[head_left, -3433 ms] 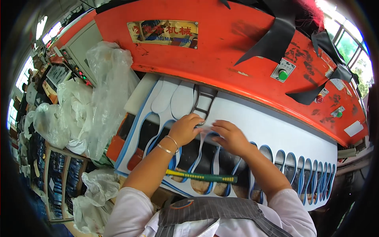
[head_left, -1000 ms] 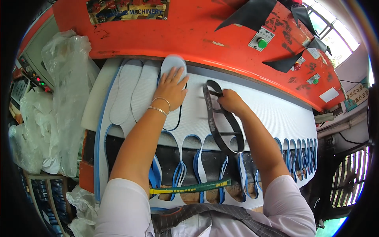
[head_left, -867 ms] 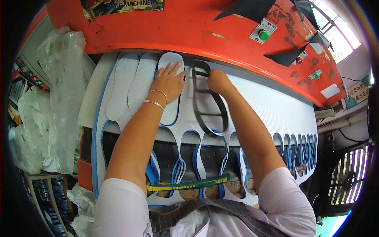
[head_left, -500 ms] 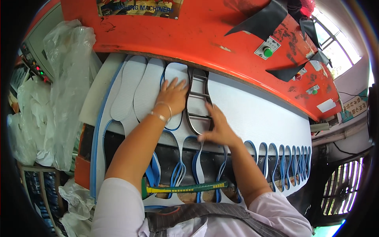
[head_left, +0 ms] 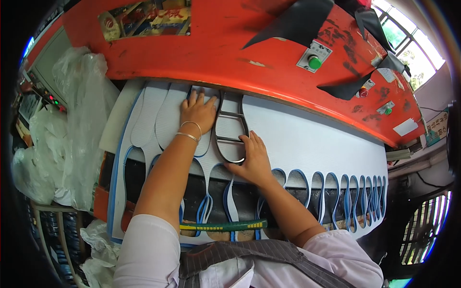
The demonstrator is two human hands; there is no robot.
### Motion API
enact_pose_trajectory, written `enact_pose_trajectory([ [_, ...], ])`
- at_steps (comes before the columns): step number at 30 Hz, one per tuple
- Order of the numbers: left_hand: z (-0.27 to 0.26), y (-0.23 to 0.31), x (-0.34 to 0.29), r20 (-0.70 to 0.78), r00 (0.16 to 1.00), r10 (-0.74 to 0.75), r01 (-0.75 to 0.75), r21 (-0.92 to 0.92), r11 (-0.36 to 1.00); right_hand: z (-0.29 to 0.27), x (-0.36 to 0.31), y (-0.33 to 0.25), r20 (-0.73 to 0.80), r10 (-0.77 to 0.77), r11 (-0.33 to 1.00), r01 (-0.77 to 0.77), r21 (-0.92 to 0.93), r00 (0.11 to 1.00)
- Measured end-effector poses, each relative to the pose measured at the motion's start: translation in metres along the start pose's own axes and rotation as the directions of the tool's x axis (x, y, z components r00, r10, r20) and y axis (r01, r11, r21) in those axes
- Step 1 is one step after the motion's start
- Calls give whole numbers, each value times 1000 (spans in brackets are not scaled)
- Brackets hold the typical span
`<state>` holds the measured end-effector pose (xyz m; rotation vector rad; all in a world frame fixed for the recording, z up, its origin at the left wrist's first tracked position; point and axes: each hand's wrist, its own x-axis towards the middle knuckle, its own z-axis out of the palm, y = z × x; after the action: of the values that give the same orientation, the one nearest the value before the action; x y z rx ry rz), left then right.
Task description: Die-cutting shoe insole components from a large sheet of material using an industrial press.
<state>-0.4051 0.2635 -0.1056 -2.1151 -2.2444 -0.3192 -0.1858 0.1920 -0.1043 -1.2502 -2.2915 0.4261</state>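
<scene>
A shoe-sole-shaped metal cutting die (head_left: 231, 139) with crossbars lies on a white ribbed foam sheet (head_left: 307, 134) with blue edges. Its far end passes out of sight below the red machine's edge. My right hand (head_left: 253, 160) grips the near right side of the die, thumb at the rounded end and fingers along the rim. Flat on a sole-shaped piece (head_left: 202, 144) just left of the die rests my left hand (head_left: 198, 114), fingers spread. Further left, more sole outlines (head_left: 167, 115) are cut in the sheet.
The red machine (head_left: 216, 53) spans the far side, with a green button (head_left: 314, 62) and black flaps (head_left: 293, 24). A green-and-yellow handle (head_left: 225, 225) lies across the near strip of sole-shaped holes. Clear plastic bags (head_left: 81, 129) hang at the left.
The view has shifted, and the machine's edge now hides the die's far crossbar. My right hand has settled closer on the die's near end. My left hand stays flat beside it.
</scene>
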Motion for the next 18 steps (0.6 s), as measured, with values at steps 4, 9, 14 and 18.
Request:
enact_pose_trajectory([
  [4,2,4,-1,251,967,-35,34,7,999,-4,-4,18,66,-26,1000,24,19,997],
  [9,-66,15,19,320,947,-18,76,-167,983,-125,20,87,-142,-149,967,174,188,979],
  [14,-91,94,30,21,988,150,-97,-671,735,-246,43,209,-843,262,918,147,367,470],
  [18,-147,209,62,-226,906,359,-419,-610,673,-360,46,309,-982,190,982,-25,189,10],
])
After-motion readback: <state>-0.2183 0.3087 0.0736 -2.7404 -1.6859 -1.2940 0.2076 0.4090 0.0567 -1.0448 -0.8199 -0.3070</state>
